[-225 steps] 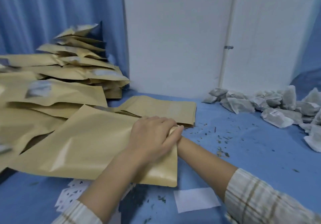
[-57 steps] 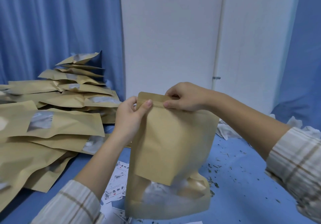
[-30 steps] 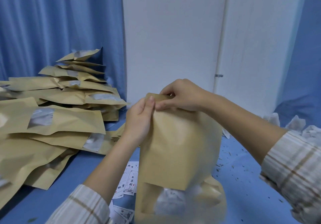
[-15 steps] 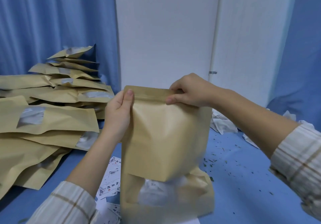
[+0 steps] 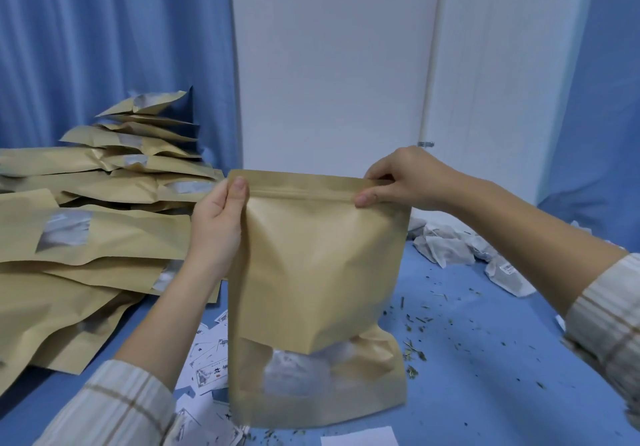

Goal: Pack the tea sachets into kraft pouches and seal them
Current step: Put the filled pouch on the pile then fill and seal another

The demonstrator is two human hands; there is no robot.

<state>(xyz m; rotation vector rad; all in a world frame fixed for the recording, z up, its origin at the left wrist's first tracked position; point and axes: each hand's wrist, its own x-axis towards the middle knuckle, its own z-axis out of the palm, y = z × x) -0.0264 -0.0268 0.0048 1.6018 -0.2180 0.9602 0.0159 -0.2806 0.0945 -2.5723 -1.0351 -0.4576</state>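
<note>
- While I hold the kraft pouch (image 5: 318, 272) upright in the middle of the frame, its bottom rests on the blue table (image 5: 485, 359) and its top strip runs level between my two hands.
- My left hand (image 5: 218, 224) grips the pouch's upper left corner, thumb pressed on the front of the top strip, the other fingers hidden behind the paper.
- My right hand (image 5: 398, 179) pinches the upper right corner of the strip, thumb in front, fingers curled over the top edge.
- The pouch bulges in its lower half; through the clear window (image 5: 298, 369) low on its front I see pale tea sachets inside, though blurred.
- Whether the top is fully closed along its whole length I cannot tell.
- At the left of the frame lies a heap of filled pouches (image 5: 86, 237), stacked flat and slanting, rising toward the blue curtain (image 5: 104, 47) in the upper left.
- At the right edge, behind my right forearm, loose tea sachets (image 5: 446, 248) lie in a pile on the table.
- Bits of dry tea leaf (image 5: 415, 352) are scattered on the table right of the pouch's base.
- Small printed labels (image 5: 207, 373) lie on the table at lower centre, partly under the pouch and my left sleeve (image 5: 114, 411).
- A white slip of paper (image 5: 360, 438) shows at the bottom edge.
- A white door (image 5: 332, 64) fills the upper middle.
</note>
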